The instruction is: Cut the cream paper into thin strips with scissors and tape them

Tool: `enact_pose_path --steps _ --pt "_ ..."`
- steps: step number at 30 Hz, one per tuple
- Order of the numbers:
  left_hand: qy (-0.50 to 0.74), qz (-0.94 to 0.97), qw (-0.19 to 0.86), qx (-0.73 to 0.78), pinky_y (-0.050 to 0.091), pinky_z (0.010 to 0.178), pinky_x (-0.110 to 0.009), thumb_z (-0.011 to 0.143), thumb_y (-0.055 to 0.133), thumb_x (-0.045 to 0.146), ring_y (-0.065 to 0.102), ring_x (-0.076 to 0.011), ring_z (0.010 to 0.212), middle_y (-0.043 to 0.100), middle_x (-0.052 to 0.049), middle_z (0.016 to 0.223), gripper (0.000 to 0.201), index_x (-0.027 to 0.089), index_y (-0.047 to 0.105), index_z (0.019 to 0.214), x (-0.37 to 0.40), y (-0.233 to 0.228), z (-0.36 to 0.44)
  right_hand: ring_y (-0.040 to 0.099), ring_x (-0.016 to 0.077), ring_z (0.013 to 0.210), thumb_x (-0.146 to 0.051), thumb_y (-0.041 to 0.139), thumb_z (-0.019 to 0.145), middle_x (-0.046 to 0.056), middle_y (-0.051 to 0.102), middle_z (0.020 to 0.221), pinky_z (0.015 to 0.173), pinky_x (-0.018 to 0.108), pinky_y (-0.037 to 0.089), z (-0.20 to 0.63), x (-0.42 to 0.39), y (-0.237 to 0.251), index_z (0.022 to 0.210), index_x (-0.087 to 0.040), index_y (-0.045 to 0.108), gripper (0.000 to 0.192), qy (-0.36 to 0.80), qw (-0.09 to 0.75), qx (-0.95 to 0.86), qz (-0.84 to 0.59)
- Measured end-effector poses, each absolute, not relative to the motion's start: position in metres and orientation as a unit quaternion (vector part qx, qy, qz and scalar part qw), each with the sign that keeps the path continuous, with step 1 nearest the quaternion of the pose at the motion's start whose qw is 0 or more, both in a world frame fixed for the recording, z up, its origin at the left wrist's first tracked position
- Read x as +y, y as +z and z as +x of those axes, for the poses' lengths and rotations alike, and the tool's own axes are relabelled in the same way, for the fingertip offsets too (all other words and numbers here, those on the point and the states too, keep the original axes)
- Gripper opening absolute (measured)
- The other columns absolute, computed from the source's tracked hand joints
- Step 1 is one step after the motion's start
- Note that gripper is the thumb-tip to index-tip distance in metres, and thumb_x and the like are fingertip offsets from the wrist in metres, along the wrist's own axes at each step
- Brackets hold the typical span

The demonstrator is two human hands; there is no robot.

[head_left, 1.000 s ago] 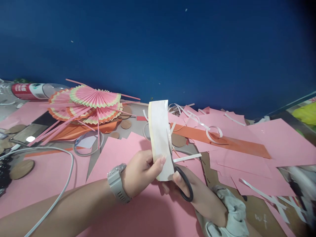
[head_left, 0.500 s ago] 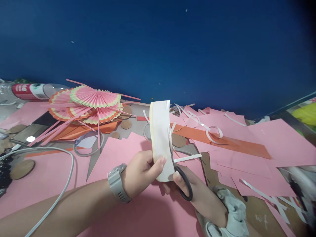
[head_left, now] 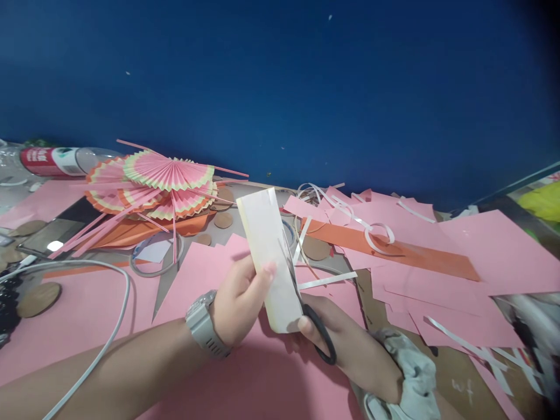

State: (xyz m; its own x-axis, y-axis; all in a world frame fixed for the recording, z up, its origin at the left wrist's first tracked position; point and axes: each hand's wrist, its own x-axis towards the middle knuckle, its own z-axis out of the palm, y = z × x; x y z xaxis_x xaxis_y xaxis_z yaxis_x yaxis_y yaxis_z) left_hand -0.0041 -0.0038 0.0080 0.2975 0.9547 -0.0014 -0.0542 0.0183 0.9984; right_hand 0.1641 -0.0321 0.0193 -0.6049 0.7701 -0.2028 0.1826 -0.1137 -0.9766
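My left hand (head_left: 242, 297), with a grey watch at its wrist, pinches a white strip of paper (head_left: 266, 245) by its lower left part, thumb on top. The strip leans to the left and has a yellowish left edge. In my right hand (head_left: 336, 326) is a pair of scissors (head_left: 324, 338) with black handles. Its blades lie along the strip's right edge, pointing up and away. I cannot tell how far apart the blades are. Beneath both hands lies pink paper (head_left: 262, 379).
Pleated pink paper fans (head_left: 170, 175) lie at the left, near a plastic bottle (head_left: 52, 161) and a white cable (head_left: 126, 291). On the right are pink sheets (head_left: 499, 251), an orange strip (head_left: 420, 256) and curled white offcuts (head_left: 380, 239). A blue wall (head_left: 280, 87) stands behind.
The white paper strip has tilted left and dropped slightly at its top. My left hand has moved a little left with it, and the scissors have followed its right edge.
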Motion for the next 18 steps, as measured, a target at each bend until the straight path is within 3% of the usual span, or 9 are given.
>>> enact_pose_path --steps 5,18 --pt "0.410 0.580 0.556 0.431 0.036 0.044 -0.018 0.093 0.036 0.040 0.044 -0.0068 0.047 0.051 0.002 0.057 0.039 0.015 0.051 0.068 -0.0014 0.0041 -0.0026 0.046 0.0135 0.056 -0.054 0.038 0.090 0.002 0.052 0.068 0.054 0.026 0.039 0.1641 -0.0316 0.0190 0.084 -0.016 0.053 0.041 0.642 0.237 -0.623 -0.380" --pt "0.379 0.600 0.549 0.442 0.045 0.053 -0.023 0.093 0.033 0.041 0.057 -0.0141 0.061 0.061 -0.004 0.067 0.040 0.015 0.054 0.071 -0.0010 0.0060 -0.0039 0.047 0.0136 0.054 -0.057 0.035 0.090 0.003 0.054 0.066 0.052 0.026 0.038 0.1644 -0.0343 0.0183 0.082 -0.016 0.053 0.045 0.641 0.229 -0.620 -0.391"
